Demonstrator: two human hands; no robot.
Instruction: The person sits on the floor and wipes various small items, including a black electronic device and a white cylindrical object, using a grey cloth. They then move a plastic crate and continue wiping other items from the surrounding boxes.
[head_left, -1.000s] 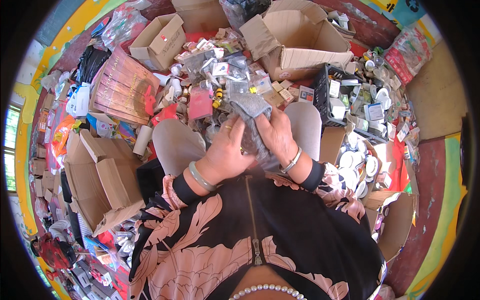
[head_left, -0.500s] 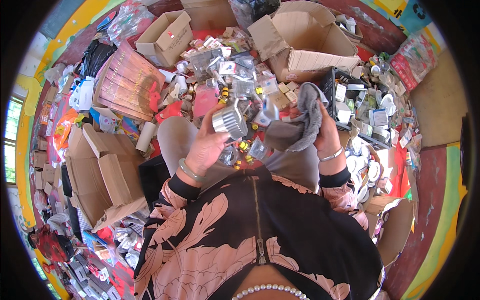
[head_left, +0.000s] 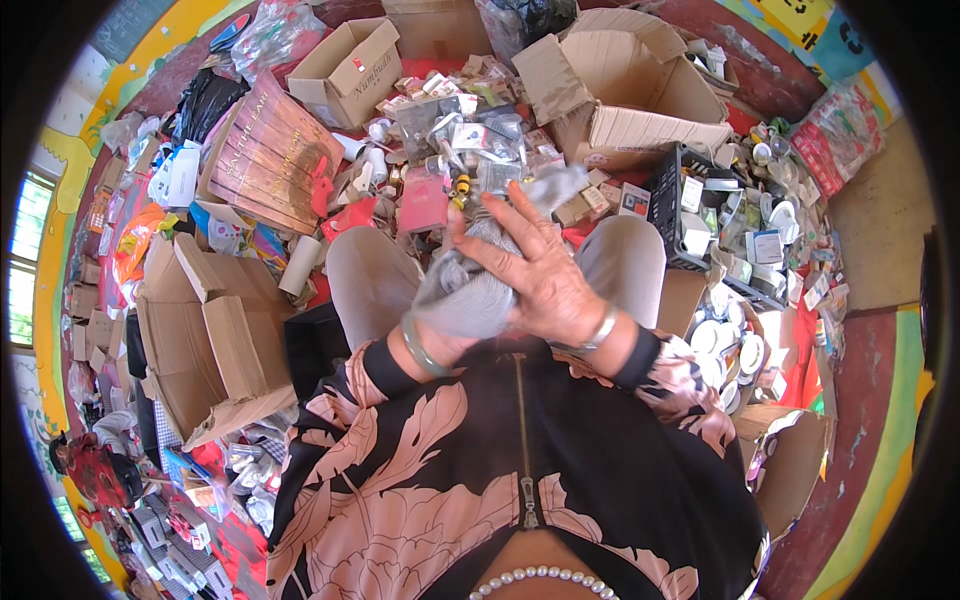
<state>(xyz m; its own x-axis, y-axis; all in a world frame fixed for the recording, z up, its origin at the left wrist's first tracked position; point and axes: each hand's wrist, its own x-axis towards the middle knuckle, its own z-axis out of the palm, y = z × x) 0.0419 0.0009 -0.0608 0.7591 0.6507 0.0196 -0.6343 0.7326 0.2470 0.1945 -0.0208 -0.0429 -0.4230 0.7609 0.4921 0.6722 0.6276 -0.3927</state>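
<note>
A grey cloth (head_left: 470, 290) is bunched over my left hand (head_left: 440, 340), covering most of that hand and its fingers. The hand is closed around the bundle from below and from the left. The ridged silver metal cylinder that it held does not show; the cloth may hide it. My right hand (head_left: 555, 285) lies over the cloth from the right, its fingers stretched out and spread against it. One loose end of the cloth (head_left: 557, 188), smeared by motion, sticks up past the right fingertips. Both hands are together between my knees.
Ahead lies a heap of small boxes, clear plastic packs and a pink-red box (head_left: 424, 199). Open cardboard boxes stand at far left (head_left: 345, 75), far right (head_left: 655, 125) and near left (head_left: 215, 340). A black crate (head_left: 672, 205) of mixed parts is right of my knee.
My hands have come together. The right hand has brought the cloth left over the left hand and spread its fingers. The silver cylinder has gone out of sight.
</note>
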